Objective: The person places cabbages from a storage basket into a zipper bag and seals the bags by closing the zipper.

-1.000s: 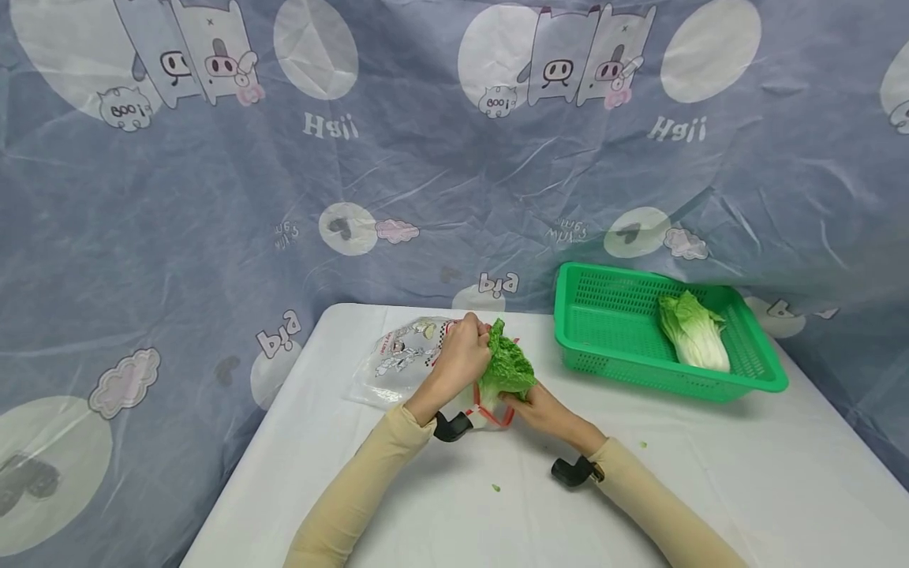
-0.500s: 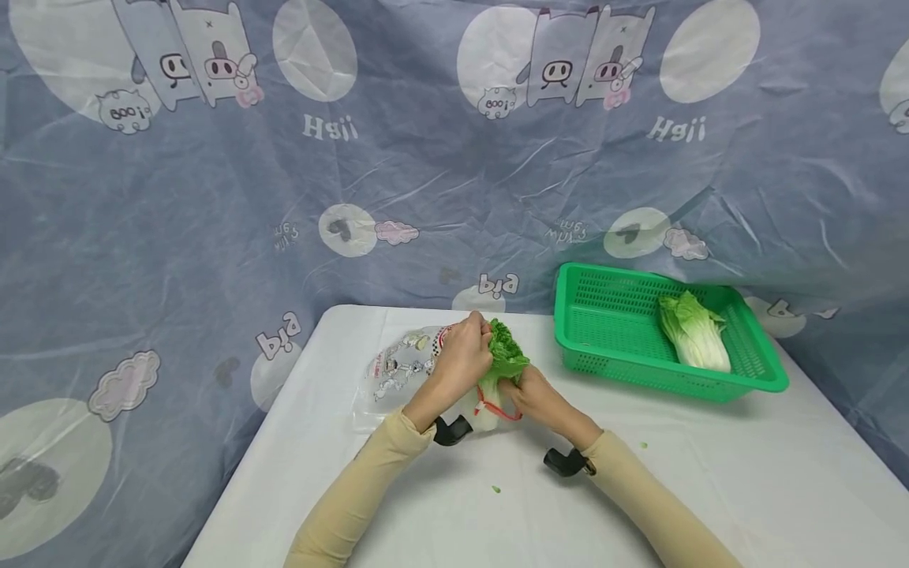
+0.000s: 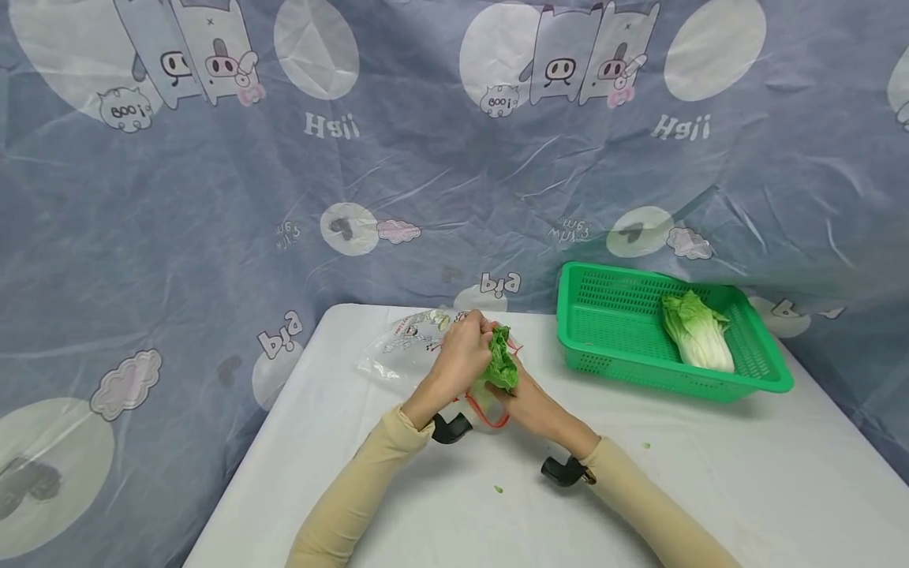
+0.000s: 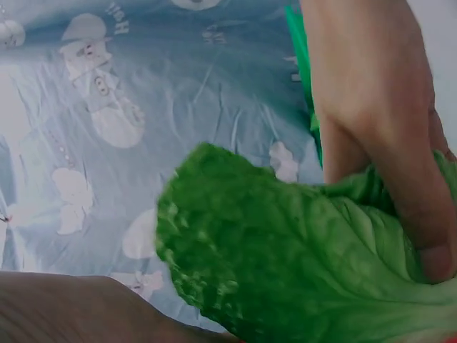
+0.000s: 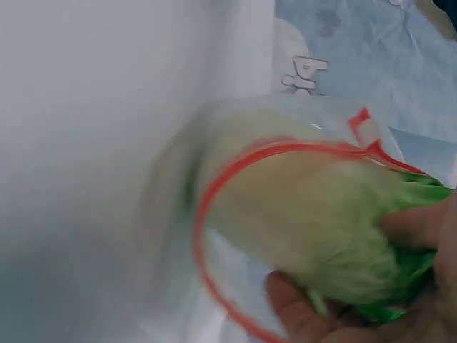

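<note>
A head of napa cabbage (image 3: pixel 502 367) is held in my right hand (image 3: pixel 531 402), its white base downward in the head view. My left hand (image 3: pixel 461 355) grips the rim of a clear printed zip bag (image 3: pixel 408 347) beside it. In the right wrist view the bag's red zip edge (image 5: pixel 203 214) loops around the pale cabbage base (image 5: pixel 307 221), and my thumb and fingers hold the leafy end. The left wrist view shows a green cabbage leaf (image 4: pixel 264 250) under my right thumb. My left fingertips are partly hidden behind the leaves.
A green perforated basket (image 3: pixel 675 380) stands at the back right with another napa cabbage (image 3: pixel 699 341) in it. Small green leaf scraps (image 3: pixel 499 489) lie on the white table (image 3: pixel 440 521). A printed blue curtain (image 3: pixel 426 158) hangs behind.
My right hand has shifted slightly left with the cabbage, and its leafy top shows less now. The bag and its red edge have changed shape. My left hand stays almost in place.
</note>
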Available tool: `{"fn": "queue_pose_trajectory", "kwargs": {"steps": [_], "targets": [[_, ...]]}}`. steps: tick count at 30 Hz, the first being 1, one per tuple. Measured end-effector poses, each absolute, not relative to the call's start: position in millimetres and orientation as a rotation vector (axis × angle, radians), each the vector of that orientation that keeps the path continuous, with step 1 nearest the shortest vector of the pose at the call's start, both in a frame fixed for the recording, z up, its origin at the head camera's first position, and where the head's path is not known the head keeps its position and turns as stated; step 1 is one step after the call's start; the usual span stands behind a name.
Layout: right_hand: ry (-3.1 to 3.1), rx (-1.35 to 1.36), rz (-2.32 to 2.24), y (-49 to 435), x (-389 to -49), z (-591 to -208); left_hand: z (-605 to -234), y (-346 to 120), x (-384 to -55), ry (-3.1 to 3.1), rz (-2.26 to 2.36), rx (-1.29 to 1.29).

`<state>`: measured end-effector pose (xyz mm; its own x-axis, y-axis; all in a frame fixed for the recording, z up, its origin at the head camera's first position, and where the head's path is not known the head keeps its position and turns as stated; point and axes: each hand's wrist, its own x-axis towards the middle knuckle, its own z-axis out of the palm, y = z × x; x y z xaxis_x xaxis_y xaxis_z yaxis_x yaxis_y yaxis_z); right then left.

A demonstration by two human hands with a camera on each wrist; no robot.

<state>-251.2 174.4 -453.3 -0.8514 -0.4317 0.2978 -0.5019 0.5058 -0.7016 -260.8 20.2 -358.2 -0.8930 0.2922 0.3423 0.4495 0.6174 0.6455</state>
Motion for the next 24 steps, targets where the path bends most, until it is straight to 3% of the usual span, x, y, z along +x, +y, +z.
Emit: {"fn": "queue_pose_trajectory", "kwargs": {"steps": [5, 17, 24], "targets": [[-2.741, 0.713, 1.215, 178.8, -255.2, -441.9, -353.1, 24.0, -251.2, -2.618, -1.177, -0.661], [-2.851, 0.014, 1.436, 179.8, -268.5, -448.2, -352.2, 27.1, -241.8, -2.686, -1.210, -0.721], [-2.967, -0.003, 1.164, 182.1, -261.0, -438.5, -353.7, 26.9, -245.5, -2.676, -1.214, -0.702]]}}
